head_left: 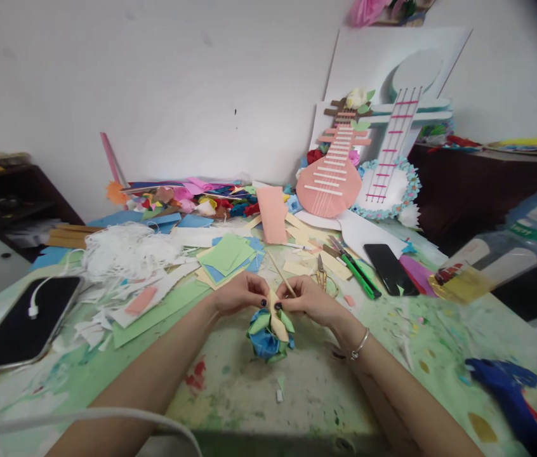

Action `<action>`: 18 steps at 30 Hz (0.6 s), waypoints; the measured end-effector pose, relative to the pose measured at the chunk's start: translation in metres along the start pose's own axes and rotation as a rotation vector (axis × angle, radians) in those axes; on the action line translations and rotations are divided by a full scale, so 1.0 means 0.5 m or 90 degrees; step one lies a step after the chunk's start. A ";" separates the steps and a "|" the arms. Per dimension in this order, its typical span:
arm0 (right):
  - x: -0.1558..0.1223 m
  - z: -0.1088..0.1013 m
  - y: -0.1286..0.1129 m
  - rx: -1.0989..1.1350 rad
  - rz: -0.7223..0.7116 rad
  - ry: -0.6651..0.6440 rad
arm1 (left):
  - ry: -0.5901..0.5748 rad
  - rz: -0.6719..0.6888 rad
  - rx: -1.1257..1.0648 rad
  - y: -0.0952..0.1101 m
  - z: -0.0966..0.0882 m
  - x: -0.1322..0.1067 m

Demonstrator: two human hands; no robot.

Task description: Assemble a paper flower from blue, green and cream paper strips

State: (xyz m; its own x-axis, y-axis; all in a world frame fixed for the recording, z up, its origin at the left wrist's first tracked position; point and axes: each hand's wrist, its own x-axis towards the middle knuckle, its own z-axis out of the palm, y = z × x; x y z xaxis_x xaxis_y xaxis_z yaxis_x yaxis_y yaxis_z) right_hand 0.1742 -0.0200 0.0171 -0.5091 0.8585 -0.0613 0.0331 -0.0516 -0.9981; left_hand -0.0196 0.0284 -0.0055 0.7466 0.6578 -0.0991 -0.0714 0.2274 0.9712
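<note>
My left hand (238, 293) and my right hand (309, 299) meet at the middle of the table, both pinched on a folded paper flower (269, 333) of blue, green and cream petals. The fingertips press a cream petal at its top. A thin wooden stick (280, 274) runs up and left from under my right hand's fingers. A bracelet (360, 344) sits on my right wrist.
Paper scraps and stacked coloured squares (228, 256) lie behind the hands. Scissors (322, 275), green pens (358, 274) and a black phone (390, 269) lie to the right, a tablet with a white cable (21, 324) at left. A paper guitar (330, 174) leans on the wall.
</note>
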 end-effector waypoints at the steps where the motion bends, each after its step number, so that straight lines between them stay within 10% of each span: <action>1: -0.001 0.000 -0.002 0.002 0.001 -0.010 | -0.013 -0.002 0.005 0.001 0.002 -0.001; 18: 0.013 0.000 0.018 -0.249 -0.075 0.084 | 0.080 0.007 0.235 0.017 0.016 -0.001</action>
State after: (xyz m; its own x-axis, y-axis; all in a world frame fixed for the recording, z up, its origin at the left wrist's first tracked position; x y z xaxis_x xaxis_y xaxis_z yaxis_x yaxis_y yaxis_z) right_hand 0.1713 -0.0148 0.0080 -0.4155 0.9062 0.0789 0.3177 0.2259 -0.9209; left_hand -0.0153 0.0241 0.0046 0.6584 0.7471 -0.0921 0.1810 -0.0384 0.9827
